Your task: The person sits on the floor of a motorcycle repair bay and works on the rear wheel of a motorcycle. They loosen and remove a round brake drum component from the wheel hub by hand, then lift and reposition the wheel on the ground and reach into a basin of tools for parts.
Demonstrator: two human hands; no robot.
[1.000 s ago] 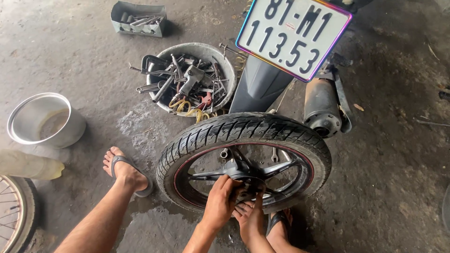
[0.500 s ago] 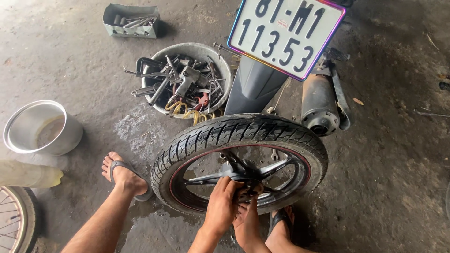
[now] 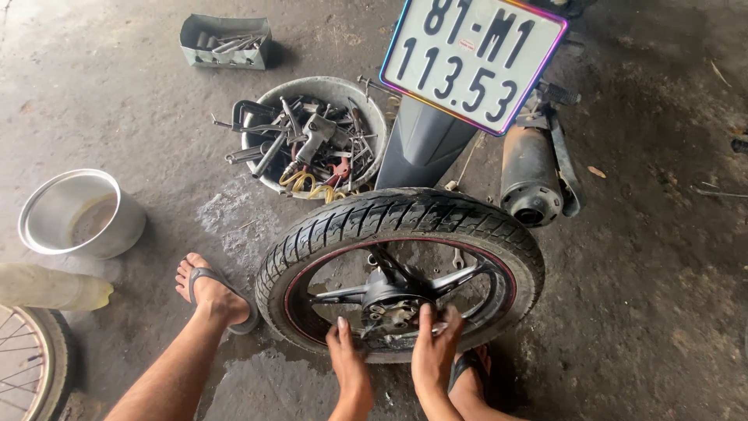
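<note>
The wheel (image 3: 401,269) lies flat on the wet floor (image 3: 639,312) behind the motorbike, likely heavy and stiff; left hand (image 3: 348,366) and right hand (image 3: 434,351) rest spread, fingers on its hub (image 3: 389,306), spokes giving the surest hold

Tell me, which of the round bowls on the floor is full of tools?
The basin beside the motorbike's tyre, piled with wrenches. The shiny metal bowl farther left holds no tools.

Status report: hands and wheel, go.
Left hand and right hand both on wheel hub. Wheel lying flat behind motorbike. Tool basin nearby, clear of hands.
</note>
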